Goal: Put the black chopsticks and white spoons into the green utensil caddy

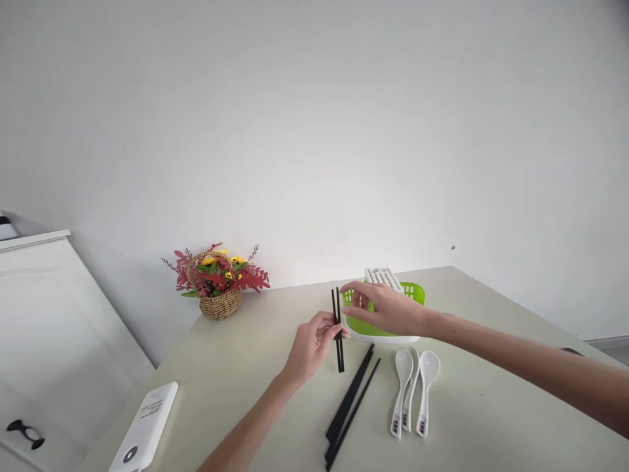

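Note:
My left hand (pixel 314 344) is closed in a pinch on a pair of black chopsticks (pixel 337 330), held upright just above the table. My right hand (pixel 386 307) hovers to their right with its fingers apart, fingertips close to the top of the pair, and holds nothing. Behind that hand stands a green and white cutlery drainer (pixel 415 293) with a white slotted insert (pixel 384 276). Several more black chopsticks (pixel 350 406) lie on the table below the hands. Three white spoons (pixel 415 393) lie side by side to their right.
A wicker basket of red and yellow artificial flowers (pixel 219 280) stands at the table's back left. A white flat device (pixel 146 427) lies at the near left edge. A white cabinet (pixel 39 308) stands left of the table. A white wall runs behind.

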`<action>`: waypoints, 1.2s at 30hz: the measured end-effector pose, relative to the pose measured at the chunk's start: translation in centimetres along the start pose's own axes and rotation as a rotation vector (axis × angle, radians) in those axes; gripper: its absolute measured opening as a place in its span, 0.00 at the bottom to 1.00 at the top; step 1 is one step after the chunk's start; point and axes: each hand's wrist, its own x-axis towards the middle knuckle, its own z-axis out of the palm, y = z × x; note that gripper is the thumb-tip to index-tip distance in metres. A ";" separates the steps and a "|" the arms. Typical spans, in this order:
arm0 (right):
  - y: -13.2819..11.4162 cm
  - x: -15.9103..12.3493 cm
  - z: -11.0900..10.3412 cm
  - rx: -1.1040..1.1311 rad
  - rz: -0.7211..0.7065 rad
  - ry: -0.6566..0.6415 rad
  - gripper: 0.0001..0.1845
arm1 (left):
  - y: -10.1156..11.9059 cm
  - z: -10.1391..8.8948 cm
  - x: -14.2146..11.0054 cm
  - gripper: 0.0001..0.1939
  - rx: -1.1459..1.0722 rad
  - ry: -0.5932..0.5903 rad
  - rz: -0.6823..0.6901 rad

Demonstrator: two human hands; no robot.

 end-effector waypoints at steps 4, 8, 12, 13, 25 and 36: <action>0.0 1.6 -0.1 -0.026 -0.036 -0.016 0.25 | -1.4 -0.2 0.5 0.13 0.031 0.013 0.004; 0.1 1.9 0.3 -0.025 -0.059 -0.029 0.19 | -2.8 -0.2 0.5 0.14 0.052 0.026 -0.007; 0.4 1.5 1.4 0.078 -0.045 -0.071 0.18 | -3.6 0.0 -0.4 0.15 0.080 0.044 -0.024; 0.4 1.4 1.7 0.095 -0.045 -0.080 0.18 | -3.7 0.1 -0.6 0.15 0.076 0.052 -0.023; -0.3 2.7 2.8 0.126 -0.059 -0.147 0.18 | -4.9 1.1 -2.1 0.13 0.067 0.122 -0.010; 0.4 1.7 2.9 0.011 -0.059 -0.120 0.10 | -8.9 1.2 -1.6 0.15 0.097 0.062 -0.055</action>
